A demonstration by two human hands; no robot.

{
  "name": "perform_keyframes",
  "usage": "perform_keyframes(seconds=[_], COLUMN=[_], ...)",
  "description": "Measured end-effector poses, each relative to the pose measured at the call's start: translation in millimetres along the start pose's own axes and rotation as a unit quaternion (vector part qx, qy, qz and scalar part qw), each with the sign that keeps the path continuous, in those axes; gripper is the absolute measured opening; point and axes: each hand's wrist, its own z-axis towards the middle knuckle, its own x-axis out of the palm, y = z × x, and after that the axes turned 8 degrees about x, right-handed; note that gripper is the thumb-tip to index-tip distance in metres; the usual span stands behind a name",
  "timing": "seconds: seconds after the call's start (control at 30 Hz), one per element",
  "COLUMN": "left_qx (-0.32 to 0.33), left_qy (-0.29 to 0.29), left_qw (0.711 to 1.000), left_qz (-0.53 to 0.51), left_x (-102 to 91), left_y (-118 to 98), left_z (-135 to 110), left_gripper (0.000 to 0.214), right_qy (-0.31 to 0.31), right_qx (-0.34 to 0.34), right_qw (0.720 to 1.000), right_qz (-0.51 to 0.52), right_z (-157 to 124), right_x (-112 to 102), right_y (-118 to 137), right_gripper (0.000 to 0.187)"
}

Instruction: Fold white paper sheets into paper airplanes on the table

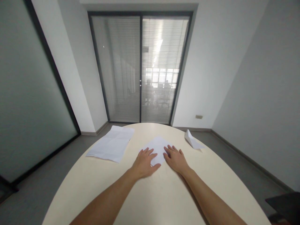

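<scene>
A white sheet of paper, partly folded, lies in the middle of the cream round table. My left hand rests flat on its near left edge with fingers spread. My right hand lies flat on its right edge, fingers stretched out. Both hands press on the sheet and hold nothing.
A creased, unfolded white sheet hangs slightly over the table's far left edge. A folded paper plane sits at the far right edge. Beyond stand a glass sliding door with blinds, a glass wall at left, and a dark chair corner at lower right.
</scene>
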Motion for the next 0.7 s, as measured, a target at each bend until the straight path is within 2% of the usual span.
perform_keyframes(seconds=[0.13, 0.23, 0.57, 0.7], left_qx=[0.002, -0.002, -0.017, -0.032], left_qy=[0.035, 0.035, 0.001, -0.037], left_qw=[0.999, 0.999, 1.0, 0.999], left_qz=[-0.005, -0.005, 0.001, -0.002], left_x=[-2.9, -2.6, -1.0, 0.7], left_y=[-0.7, -0.7, -2.1, -2.1], left_z=[-1.4, -0.9, -0.7, 2.3], left_gripper=[0.081, 0.086, 0.071, 0.056], right_qy=[-0.003, -0.003, -0.023, -0.02], right_qx=[0.002, 0.003, -0.012, -0.084], right_qw=[1.0, 1.0, 0.999, 0.993], right_qz=[0.0, 0.006, 0.025, 0.082], right_z=[-0.1, 0.0, 3.2, 3.0], right_x=[0.5, 1.1, 5.3, 1.6], right_y=[0.4, -0.3, -4.5, -4.2], right_gripper=[0.05, 0.051, 0.048, 0.042])
